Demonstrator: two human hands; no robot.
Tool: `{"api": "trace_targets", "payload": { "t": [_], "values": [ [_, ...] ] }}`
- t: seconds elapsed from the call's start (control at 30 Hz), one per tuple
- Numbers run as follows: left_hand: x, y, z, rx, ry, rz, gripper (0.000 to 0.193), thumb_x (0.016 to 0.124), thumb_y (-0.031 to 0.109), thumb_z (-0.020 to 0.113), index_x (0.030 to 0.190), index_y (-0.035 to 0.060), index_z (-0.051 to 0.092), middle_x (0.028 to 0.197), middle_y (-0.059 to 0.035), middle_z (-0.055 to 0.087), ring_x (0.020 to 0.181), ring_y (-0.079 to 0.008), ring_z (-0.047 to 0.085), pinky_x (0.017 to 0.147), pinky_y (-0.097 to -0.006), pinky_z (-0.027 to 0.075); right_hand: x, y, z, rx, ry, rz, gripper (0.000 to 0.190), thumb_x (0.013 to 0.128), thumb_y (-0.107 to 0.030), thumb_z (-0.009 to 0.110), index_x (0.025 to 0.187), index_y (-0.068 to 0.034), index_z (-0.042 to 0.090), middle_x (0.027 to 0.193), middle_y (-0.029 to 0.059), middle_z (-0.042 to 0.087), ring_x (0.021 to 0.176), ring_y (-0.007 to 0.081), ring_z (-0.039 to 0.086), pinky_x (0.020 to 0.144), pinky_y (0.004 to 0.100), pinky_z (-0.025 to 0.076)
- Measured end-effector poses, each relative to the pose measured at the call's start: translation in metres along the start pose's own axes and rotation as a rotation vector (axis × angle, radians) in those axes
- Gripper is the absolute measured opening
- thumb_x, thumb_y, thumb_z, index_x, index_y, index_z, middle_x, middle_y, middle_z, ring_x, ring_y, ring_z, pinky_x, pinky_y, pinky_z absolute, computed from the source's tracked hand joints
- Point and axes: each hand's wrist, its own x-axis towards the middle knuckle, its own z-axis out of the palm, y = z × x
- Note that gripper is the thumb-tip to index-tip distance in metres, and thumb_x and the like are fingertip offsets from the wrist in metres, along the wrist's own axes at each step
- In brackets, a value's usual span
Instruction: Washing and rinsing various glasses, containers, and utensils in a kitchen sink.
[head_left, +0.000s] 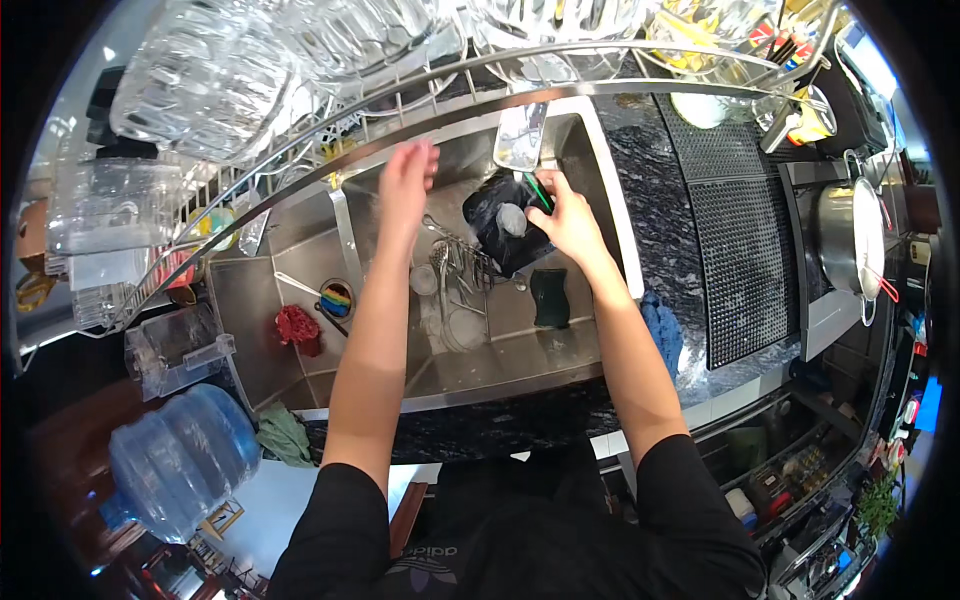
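My left hand (409, 176) is raised above the back left of the sink's right basin (525, 330). Its fingers are loosely curled, and nothing shows in them. At the basin's back right, my right hand (568, 217) pinches a thin green item (538, 193) between thumb and fingers. Beside and below that hand lies a glossy black container or bag (484, 217), its exact kind unclear. A round greyish piece (511, 220) sits on it, near my right thumb. Metal utensils (450, 277) and a dark green scouring pad (550, 298) lie on the basin floor.
The left basin holds a red mesh scrubber (298, 325) and a rainbow-coloured sponge (336, 298). A wire dish rack (360, 109) with clear plastic containers spans the back. A clear container (520, 139) hangs over the basin. Right stand a black mat (742, 247) and steel pot (844, 236).
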Motion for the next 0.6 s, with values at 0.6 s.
{"api": "trace_targets", "payload": {
  "t": [0.6],
  "values": [
    [0.000,-0.089,0.068,-0.253,-0.158,-0.050,0.036,0.086,0.007,0.051,0.121,0.0022,0.043,0.103,-0.0079,0.051,0.086,-0.0151,0.053,0.069,-0.0364,0.055,-0.014,-0.008,-0.011,0.125,0.380,-0.081,0.049,0.076,0.000,0.059,0.122,0.000,0.041,0.114,0.0172,0.052,0.106,0.0261,0.051,0.092,0.0321,0.039]
  ]
}}
